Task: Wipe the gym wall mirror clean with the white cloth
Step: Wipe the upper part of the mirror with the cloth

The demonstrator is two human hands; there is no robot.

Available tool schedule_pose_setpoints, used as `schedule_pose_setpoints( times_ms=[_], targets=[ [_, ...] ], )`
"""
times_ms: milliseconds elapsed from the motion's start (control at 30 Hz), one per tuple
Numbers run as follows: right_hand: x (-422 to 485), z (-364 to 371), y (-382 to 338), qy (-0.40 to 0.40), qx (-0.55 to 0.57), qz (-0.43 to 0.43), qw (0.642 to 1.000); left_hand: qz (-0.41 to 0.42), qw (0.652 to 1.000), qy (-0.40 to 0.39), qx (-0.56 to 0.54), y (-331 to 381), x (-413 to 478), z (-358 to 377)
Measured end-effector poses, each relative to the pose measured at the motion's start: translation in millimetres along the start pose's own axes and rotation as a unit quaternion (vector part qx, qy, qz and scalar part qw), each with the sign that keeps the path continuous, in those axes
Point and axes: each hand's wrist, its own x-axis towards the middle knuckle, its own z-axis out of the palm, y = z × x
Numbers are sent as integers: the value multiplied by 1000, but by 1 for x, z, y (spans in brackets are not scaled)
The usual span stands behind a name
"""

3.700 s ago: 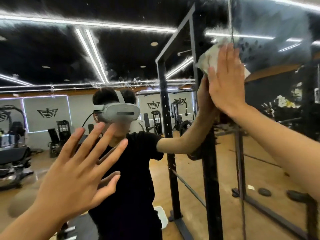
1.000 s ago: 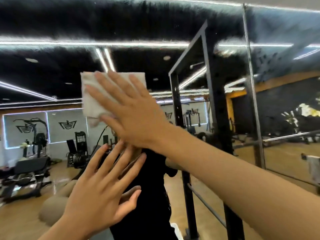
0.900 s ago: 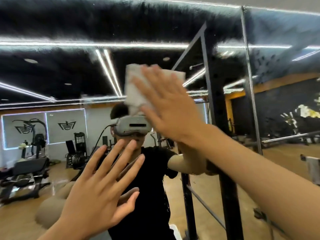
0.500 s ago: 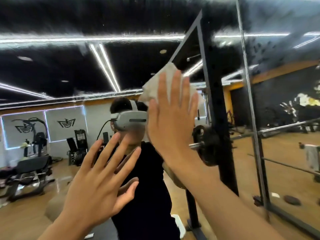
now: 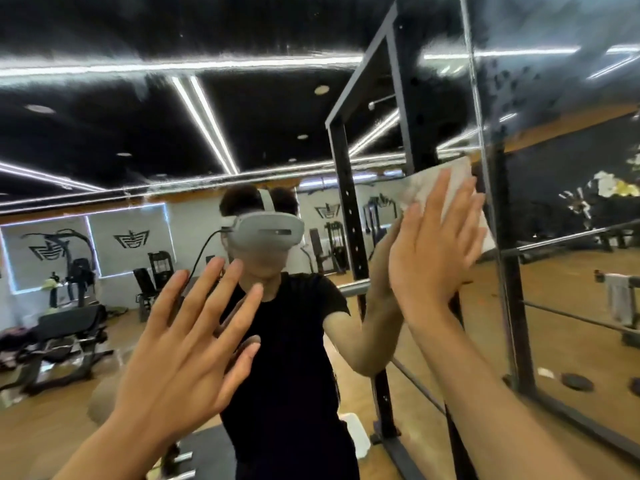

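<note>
A person stands facing a gym wall mirror [image 5: 104, 109], seen from their own head camera. The right arm reaches up from the lower right of the frame, and the right hand [image 5: 433, 247] is raised right of centre with its back to the camera. Its grip is flat and open, with straight fingers pointing upward and pressing a white cloth [image 5: 455, 178] against the glass. The cloth shows above and to the right of the fingers, and its right edge reaches the vertical seam [image 5: 479, 133] between two mirror panels.

The left arm rises from the lower left. The left hand [image 5: 187, 344] is held up in the lower centre with its fingers spread wide and its palm toward the mirror. Its grip is open and holds nothing. Its reflection sits close behind it, but it is unclear whether it touches the glass.

Wide mirror surface lies above and to the left of the cloth, and a second panel continues right of the seam. The glass reflects the person's grey headset [image 5: 266, 233] and a black rack upright [image 5: 349, 216].
</note>
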Motion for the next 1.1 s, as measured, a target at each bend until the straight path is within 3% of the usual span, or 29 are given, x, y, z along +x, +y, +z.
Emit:
schedule_pose_setpoints(
  times_ms=[67, 167, 300, 367, 467, 533, 600, 733, 867, 933, 1033, 1100],
  targets=[
    [-38, 6, -45, -12, 33, -19, 999, 0, 1000, -3, -7, 0, -2, 0],
    [-85, 11, -88, -98, 46, -194, 975, -6, 1000, 5, -29, -2, -2, -1],
    [-59, 4, -41, -120, 34, -324, 938, -17, 999, 25, -39, -2, -3, -1],
    [-22, 1, 5, -97, 3, -280, 955, -15, 999, 31, -32, -1, -3, 0],
    [11, -3, 42, -46, -18, -144, 988, -13, 999, 40, -18, -1, -2, 2],
    [0, 1, 26, -33, -3, -68, 997, -16, 999, 47, -18, 0, -1, 2],
    [-30, 4, -9, -27, 4, -55, 998, -29, 998, 51, -23, 0, -1, 1],
    [-101, 5, -41, -116, 12, -270, 956, -52, 997, 38, -33, -2, -3, -1],
    [-64, -4, 20, -141, -42, -448, 882, -48, 998, 36, -18, 0, -3, -1],
    [-34, -10, 46, -133, -47, -399, 906, -46, 998, 35, -8, 0, -3, 0],
    [-24, -8, 42, -89, -20, -210, 974, -47, 998, 41, -8, 1, -3, 0],
    [-44, 0, 7, -61, -4, -82, 995, -50, 998, 46, -12, 1, -3, -1]
  ],
)
